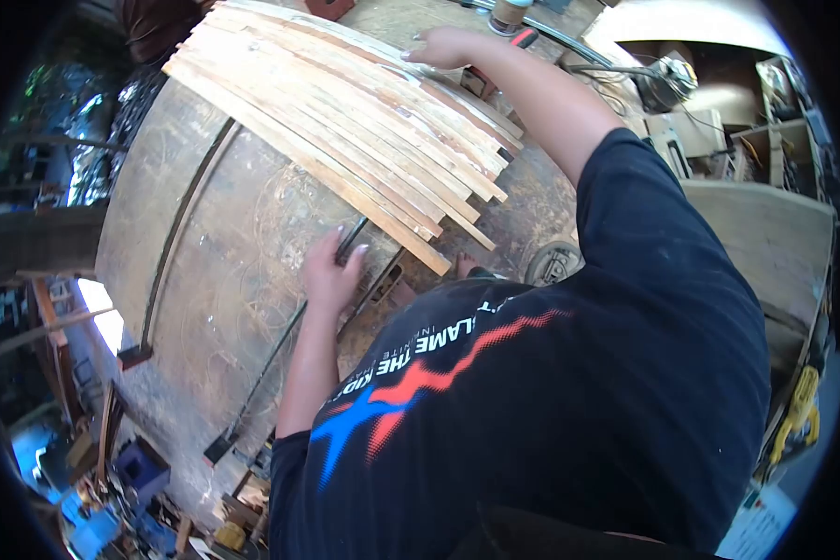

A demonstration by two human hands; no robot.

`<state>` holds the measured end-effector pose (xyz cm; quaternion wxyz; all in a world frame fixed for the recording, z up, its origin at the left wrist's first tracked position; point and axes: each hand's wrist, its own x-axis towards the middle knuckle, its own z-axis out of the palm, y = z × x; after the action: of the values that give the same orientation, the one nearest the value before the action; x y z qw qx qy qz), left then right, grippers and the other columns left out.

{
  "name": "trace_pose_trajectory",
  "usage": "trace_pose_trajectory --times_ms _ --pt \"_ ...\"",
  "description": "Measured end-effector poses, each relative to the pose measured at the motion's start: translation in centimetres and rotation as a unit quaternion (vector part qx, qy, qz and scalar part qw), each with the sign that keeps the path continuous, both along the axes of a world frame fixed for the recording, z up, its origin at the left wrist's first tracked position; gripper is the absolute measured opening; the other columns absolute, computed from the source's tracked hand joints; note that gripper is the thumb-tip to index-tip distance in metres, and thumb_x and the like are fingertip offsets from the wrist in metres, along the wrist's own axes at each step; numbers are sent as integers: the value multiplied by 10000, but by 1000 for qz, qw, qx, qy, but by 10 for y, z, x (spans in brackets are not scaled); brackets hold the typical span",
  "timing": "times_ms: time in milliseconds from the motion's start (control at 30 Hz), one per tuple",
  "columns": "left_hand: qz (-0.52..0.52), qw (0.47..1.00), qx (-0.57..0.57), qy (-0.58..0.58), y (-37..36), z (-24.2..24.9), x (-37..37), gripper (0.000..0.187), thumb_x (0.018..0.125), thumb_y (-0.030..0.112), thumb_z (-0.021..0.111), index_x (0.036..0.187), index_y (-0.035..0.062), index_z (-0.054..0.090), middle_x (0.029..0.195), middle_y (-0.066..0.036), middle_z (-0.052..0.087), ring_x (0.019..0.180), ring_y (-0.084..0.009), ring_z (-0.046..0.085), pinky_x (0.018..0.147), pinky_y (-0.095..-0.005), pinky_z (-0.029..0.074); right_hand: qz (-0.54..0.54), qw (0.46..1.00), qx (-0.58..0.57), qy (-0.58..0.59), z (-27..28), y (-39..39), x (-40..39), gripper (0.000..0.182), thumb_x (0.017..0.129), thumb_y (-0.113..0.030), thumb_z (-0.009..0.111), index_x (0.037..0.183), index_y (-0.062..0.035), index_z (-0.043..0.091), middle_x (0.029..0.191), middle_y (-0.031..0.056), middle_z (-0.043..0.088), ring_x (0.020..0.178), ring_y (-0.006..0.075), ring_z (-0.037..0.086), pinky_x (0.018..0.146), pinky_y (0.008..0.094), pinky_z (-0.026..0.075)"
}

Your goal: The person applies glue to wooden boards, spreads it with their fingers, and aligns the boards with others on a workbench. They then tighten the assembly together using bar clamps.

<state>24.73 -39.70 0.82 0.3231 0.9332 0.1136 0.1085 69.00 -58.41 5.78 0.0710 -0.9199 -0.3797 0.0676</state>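
Long, narrow wooden strips [327,103] lie side by side at the top of the head view, their near ends uneven. My left hand [331,271] is closed around the dark bar of a bar clamp [269,359], thumb on one side and fingers on the other, just short of the outermost strip. My right hand [439,50] reaches over the far edge of the strips, fingers apart and close to the wood. Whether it touches the wood is hard to see. A second bar clamp [189,201] runs under the strips farther left.
The strips rest over a worn, stained worktop [252,215]. A red-and-black handle [525,38] shows behind my right forearm, near a jar [509,17]. Tools and a shelf [784,140] stand at the right. A yellow tool [798,415] lies at far right; clutter fills the lower left.
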Motion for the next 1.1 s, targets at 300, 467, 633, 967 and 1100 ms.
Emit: trace_pose_trajectory --times_ms 300,467,633,967,1100 --pt "-10 999 -38 2 -21 -17 32 465 823 258 831 1201 4 743 1180 -178 744 1078 -339 676 965 -421 514 -63 991 -16 119 -9 6 -6 844 980 -656 518 1421 63 531 1265 276 679 1149 404 662 1011 474 508" --pt "-5 999 -11 -40 -21 -29 33 451 843 271 810 1207 11 745 1233 -154 740 1125 -314 661 1025 -429 470 -103 978 -13 183 22 10 -30 816 957 -633 563 1488 -21 467 1352 250 628 1258 391 582 1084 502 434" --pt "-12 1000 -11 -11 -19 -22 35 463 841 293 820 1204 15 747 1226 -154 740 1141 -315 652 1047 -441 449 -145 963 -8 226 53 10 -60 827 934 -611 609 1555 -105 404 1439 224 578 1366 379 501 1157 529 360" --pt "44 993 -107 -7 -12 -5 25 396 852 231 822 1190 43 734 1139 -158 733 1122 -296 688 1022 -408 514 -79 962 261 -3 43 -52 -139 529 923 -358 700 1372 -86 641 1261 193 702 1183 387 656 1026 461 516" --pt "103 971 -213 -16 5 10 21 450 892 210 781 1288 21 681 1255 -190 706 1201 -305 659 1054 -396 491 -147 938 313 -10 29 -118 -202 414 918 -277 749 1270 -64 709 1205 179 731 1133 332 702 996 387 532"
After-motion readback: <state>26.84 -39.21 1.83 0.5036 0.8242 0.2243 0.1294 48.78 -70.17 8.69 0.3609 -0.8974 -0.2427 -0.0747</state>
